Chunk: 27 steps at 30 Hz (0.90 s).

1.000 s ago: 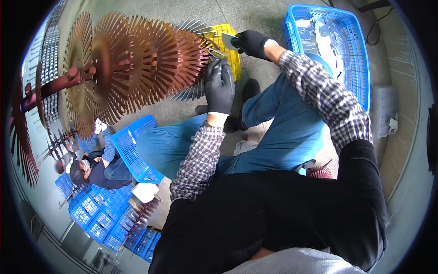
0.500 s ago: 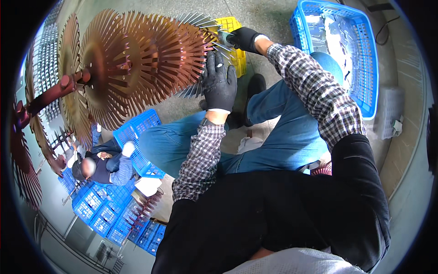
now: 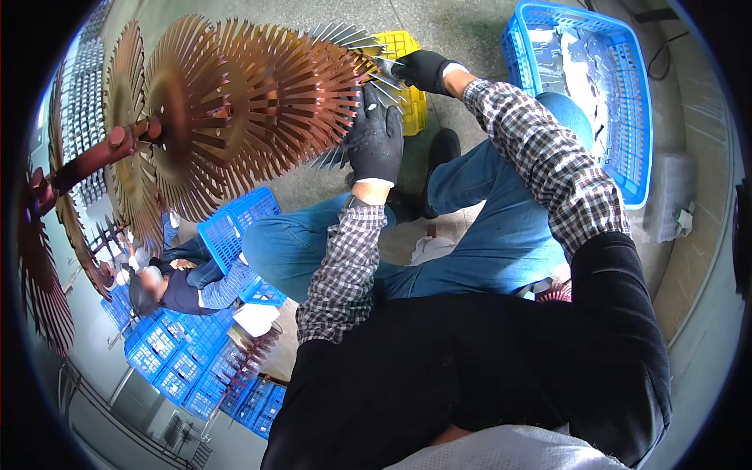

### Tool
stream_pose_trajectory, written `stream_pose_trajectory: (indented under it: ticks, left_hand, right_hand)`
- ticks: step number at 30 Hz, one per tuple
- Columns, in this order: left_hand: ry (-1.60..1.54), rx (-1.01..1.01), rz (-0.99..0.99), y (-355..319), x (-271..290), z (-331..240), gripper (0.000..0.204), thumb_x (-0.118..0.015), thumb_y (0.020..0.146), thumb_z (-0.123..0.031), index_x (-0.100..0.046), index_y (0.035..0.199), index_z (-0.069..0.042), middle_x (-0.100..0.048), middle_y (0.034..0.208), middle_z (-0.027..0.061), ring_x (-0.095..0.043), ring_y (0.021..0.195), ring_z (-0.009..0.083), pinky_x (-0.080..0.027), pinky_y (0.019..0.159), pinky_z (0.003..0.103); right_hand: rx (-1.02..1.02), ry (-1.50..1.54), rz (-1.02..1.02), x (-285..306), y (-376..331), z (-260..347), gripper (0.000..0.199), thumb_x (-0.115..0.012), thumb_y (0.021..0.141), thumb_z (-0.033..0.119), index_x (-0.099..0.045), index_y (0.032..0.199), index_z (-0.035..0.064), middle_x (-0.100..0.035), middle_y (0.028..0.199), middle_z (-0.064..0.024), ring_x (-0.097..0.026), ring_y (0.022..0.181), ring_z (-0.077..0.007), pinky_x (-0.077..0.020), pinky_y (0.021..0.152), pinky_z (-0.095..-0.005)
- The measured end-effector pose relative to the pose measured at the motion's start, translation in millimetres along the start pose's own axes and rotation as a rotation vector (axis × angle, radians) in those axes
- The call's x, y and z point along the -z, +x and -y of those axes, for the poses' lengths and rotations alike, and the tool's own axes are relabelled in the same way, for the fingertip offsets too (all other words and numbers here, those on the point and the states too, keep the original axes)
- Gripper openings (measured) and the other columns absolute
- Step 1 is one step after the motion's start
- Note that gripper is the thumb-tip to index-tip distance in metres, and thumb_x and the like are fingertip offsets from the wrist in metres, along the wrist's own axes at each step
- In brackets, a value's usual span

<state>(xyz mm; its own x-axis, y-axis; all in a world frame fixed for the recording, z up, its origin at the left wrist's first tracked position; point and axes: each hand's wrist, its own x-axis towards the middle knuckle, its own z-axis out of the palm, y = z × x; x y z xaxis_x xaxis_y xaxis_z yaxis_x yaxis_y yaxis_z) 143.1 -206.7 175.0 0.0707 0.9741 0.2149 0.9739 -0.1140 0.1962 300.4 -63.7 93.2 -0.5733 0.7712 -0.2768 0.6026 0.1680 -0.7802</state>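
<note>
A rust-brown rack [image 3: 235, 102] of round discs with many radial spikes hangs on a brown bar [image 3: 86, 160] at the upper left. Thin grey metal blades [image 3: 345, 35] sit on the spikes of its nearest disc. My left hand [image 3: 376, 141], in a black glove, lies against the lower edge of that disc, fingers on the spikes. My right hand [image 3: 423, 69], also gloved in black, pinches a grey metal blade [image 3: 384, 64] at the disc's right edge. Both sleeves are checked.
A yellow crate [image 3: 411, 86] stands on the floor behind the rack. A blue basket [image 3: 595, 86] with pale parts is at the upper right. Another person [image 3: 184, 282] crouches at the left by blue crates [image 3: 235, 227]. More spiked racks [image 3: 47, 282] hang at the far left.
The spiked rack has shifted slightly right and down in view. My left hand has moved a little along the disc's lower edge; my right hand stays at the disc's right edge.
</note>
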Motion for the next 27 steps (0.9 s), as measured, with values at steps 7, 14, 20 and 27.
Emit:
stream_pose_trajectory:
  ticks: [7, 14, 20, 27]
  left_hand:
    - [0.066, 0.015, -0.078, 12.1, -3.7, -4.6, 0.056, -0.055, 0.102, -0.029, -0.050, 0.146, 0.005, -0.056, 0.144, 0.0281, -0.061, 0.122, 0.0447, -0.046, 0.106, 0.048]
    - [0.039, 0.057, -0.142, 25.6, -12.3, -2.6, 0.053, -0.056, 0.102, -0.028, -0.052, 0.145, 0.003, -0.060, 0.141, 0.0257, -0.062, 0.121, 0.0430, -0.047, 0.105, 0.048]
    - [0.032, 0.101, -0.169, 31.0, -16.5, -1.4, 0.048, -0.056, 0.101, -0.026, -0.057, 0.140, 0.002, -0.064, 0.135, 0.0236, -0.064, 0.115, 0.0414, -0.049, 0.102, 0.047]
    - [0.148, 0.078, -0.227, 36.8, -24.1, 5.5, 0.043, -0.055, 0.102, -0.027, -0.063, 0.135, -0.001, -0.070, 0.125, 0.0212, -0.069, 0.108, 0.0374, -0.053, 0.096, 0.044]
  right_hand:
    - [0.069, -0.107, 0.041, 5.3, 2.1, 8.0, 0.022, -0.063, 0.095, 0.013, -0.071, 0.113, 0.0017, -0.077, 0.101, -0.0139, -0.072, 0.084, -0.0325, -0.0570, 0.075, -0.0402]
    - [0.034, -0.221, 0.069, 1.9, 9.8, 15.5, 0.024, -0.061, 0.095, 0.016, -0.073, 0.110, 0.0018, -0.076, 0.101, -0.0167, -0.071, 0.084, -0.0372, -0.0561, 0.075, -0.0429]
    - [0.052, -0.217, 0.003, -6.2, 12.0, 15.5, 0.027, -0.059, 0.096, 0.022, -0.073, 0.108, 0.0025, -0.076, 0.102, -0.0181, -0.070, 0.085, -0.0410, -0.0547, 0.074, -0.0461]
    - [0.114, -0.219, -0.048, -7.2, 12.9, 18.8, 0.027, -0.059, 0.096, 0.025, -0.072, 0.106, 0.0035, -0.075, 0.101, -0.0187, -0.069, 0.084, -0.0417, -0.0541, 0.073, -0.0477]
